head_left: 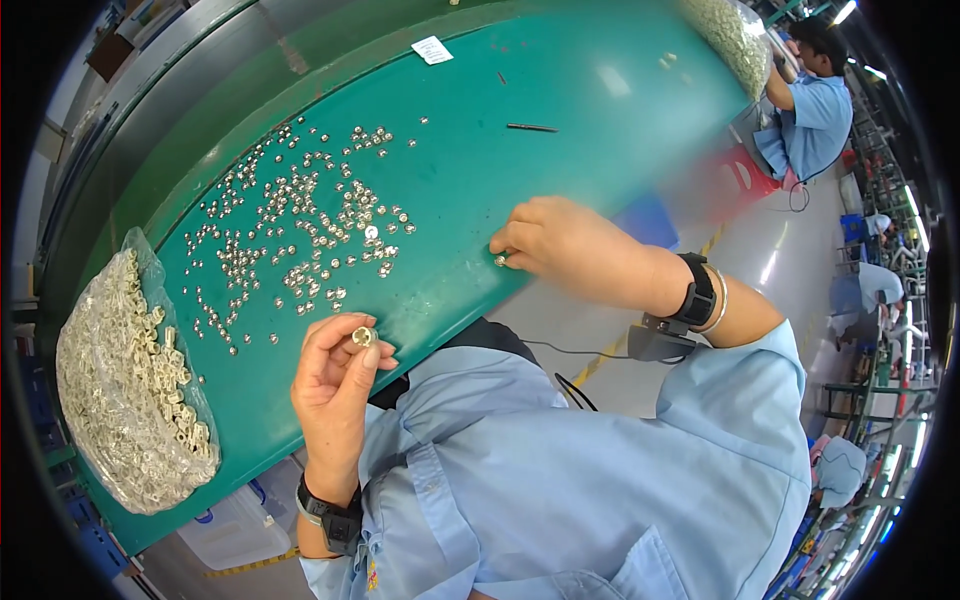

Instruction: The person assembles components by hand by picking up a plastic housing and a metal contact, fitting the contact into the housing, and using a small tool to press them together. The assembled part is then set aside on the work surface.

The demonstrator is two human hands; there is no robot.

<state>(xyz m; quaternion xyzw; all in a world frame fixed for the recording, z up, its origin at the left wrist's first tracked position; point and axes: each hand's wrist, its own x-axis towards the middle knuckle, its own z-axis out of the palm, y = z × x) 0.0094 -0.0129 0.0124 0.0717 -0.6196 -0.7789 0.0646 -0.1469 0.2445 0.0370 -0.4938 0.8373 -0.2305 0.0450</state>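
My left hand (333, 385) pinches a small cream plastic fitting (363, 337) between thumb and fingers, its round opening facing up, just over the table's front edge. My right hand (575, 250) is farther right, low over the green tabletop (450, 200), fingers pinched on a small shiny metal piece (500, 261). Its fingertips partly hide that piece. Loose small metal pieces (290, 195) lie scattered across the table, beyond and left of my left hand.
A see-through bag of cream plastic fittings (130, 390) stands open at the left. Another full bag (728, 40) sits at the far right. A dark thin rod (532, 127) and a white paper slip (432, 50) lie farther back. A co-worker (815, 105) sits beyond a red bin (735, 180).
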